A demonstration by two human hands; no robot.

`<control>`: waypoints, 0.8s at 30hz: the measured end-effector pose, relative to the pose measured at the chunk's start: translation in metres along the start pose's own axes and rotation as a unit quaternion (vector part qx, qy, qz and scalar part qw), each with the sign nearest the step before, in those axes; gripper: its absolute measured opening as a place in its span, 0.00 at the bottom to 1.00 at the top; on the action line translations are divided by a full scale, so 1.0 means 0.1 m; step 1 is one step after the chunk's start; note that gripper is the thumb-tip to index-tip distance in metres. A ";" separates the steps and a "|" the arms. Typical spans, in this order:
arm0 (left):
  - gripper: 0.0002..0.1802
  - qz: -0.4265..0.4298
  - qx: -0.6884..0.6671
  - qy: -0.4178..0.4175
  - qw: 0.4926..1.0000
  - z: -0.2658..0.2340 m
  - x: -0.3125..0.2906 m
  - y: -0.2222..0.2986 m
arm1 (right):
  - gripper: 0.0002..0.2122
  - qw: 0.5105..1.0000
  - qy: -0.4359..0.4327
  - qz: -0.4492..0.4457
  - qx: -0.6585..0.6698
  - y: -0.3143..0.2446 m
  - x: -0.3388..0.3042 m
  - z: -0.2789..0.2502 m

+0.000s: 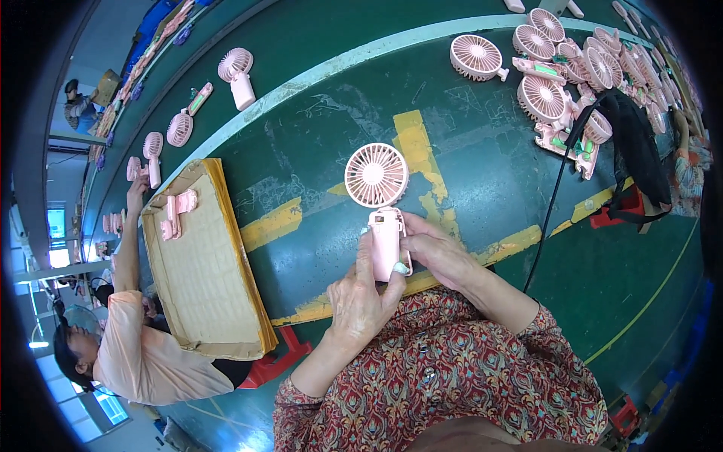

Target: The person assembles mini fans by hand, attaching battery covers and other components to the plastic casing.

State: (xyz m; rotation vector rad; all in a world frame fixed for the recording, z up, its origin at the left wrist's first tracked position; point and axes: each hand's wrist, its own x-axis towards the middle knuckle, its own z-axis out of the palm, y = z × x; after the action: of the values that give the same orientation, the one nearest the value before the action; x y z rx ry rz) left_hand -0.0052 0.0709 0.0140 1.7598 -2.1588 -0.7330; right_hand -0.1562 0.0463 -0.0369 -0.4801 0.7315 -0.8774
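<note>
Pink handheld fan [387,235] at the near edge of a green table [316,181], its round head pointing away. The left hand [352,303] and right hand [438,250] both grip its handle from either side. To the left, a cardboard tray [203,294] holds pink parts [179,211]. Farther off, right, lies a heap of fans [542,98].

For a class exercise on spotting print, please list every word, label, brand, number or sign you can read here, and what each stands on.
No text can be read anywhere in this picture.
Pink fan in the hands: no readable marking.
Cardboard tray: no readable print.
Yellow stripes on the table: no readable lettering.
Pink fans at upper right: too small to tell.
</note>
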 end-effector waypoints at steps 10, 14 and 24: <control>0.36 0.044 0.059 0.009 0.997 0.08 -0.02 -0.03 | 0.26 0.998 -0.030 0.009 -0.062 -0.07 -0.03 0.05; 0.36 0.087 0.068 0.037 0.993 0.10 -0.02 -0.05 | 0.27 0.996 -0.022 0.012 -0.083 -0.08 -0.05 0.08; 0.36 0.090 -0.007 0.048 0.995 0.12 -0.03 -0.11 | 0.26 0.994 -0.015 -0.011 -0.112 -0.04 -0.05 0.10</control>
State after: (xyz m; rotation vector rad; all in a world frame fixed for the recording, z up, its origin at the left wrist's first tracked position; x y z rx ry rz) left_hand -0.0013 0.0745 -0.0019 1.5341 -2.2055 -0.6034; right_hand -0.1528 0.0493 -0.0256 -0.7006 0.8019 -0.8103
